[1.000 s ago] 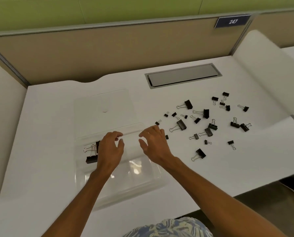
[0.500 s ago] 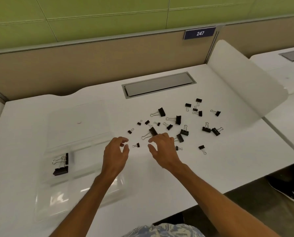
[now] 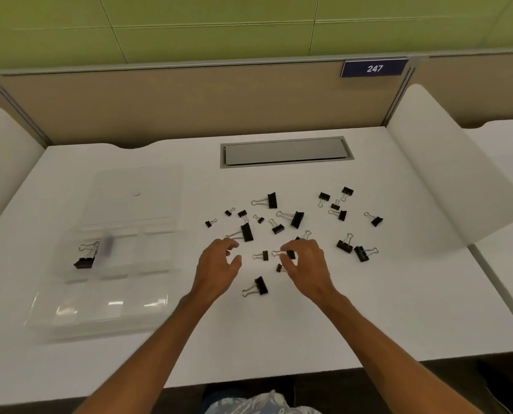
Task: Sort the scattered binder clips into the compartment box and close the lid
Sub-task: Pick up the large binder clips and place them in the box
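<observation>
Clips (image 3: 297,219), black with silver wire handles and in several sizes, lie scattered over the middle and right of the white surface (image 3: 324,324). At the left sits the box (image 3: 106,322), clear plastic, with its lid (image 3: 135,183) open and flat behind it. The stored clips (image 3: 85,262) are in the far-left compartment. One is sharp; the other is smeared by blur, so its shape is hard to read. The box's inner walls show only as faint lines and glare.

Both hands hover among the scattered clips. The left hand (image 3: 218,265) has its fingers loosely curled and holds nothing, with the tips near the wire handle of a large clip. The right hand (image 3: 307,264) curls its fingers over a mid clip (image 3: 291,254), covering part of its body. I cannot tell whether they pinch it or only touch it. Behind that hand another clip shows only a wire loop. A small clip (image 3: 279,268) is half hidden under the thumb.
</observation>
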